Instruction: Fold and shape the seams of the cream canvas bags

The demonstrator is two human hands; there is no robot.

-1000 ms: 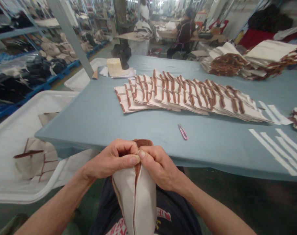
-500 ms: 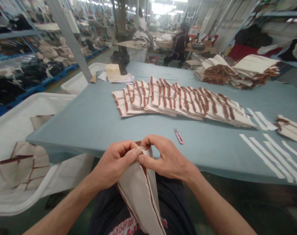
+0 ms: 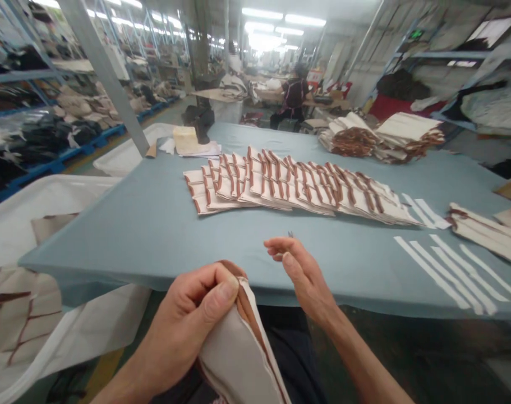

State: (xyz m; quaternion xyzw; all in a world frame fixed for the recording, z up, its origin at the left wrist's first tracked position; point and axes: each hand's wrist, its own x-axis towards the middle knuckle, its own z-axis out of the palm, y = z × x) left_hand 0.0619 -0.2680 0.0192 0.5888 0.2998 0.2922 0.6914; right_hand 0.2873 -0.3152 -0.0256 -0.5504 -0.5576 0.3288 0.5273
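My left hand pinches the top end of a cream fabric piece with brown edging, which hangs down over my lap at the table's near edge. My right hand is off the fabric, fingers stretched out and apart, above the table. Mostly covered by that hand are the small thread snips; only their tips show. Beyond lies a long overlapping row of cream fabric pieces with brown trim.
White strips lie on the blue-covered table at the right. Fabric stacks stand at its far right. A white bin with sewn pieces is at the left. A person sits in the background.
My right hand has let go of the fabric and moved up and right toward the thread snips, now covering most of them. My left hand keeps its pinch. The view has shifted slightly.
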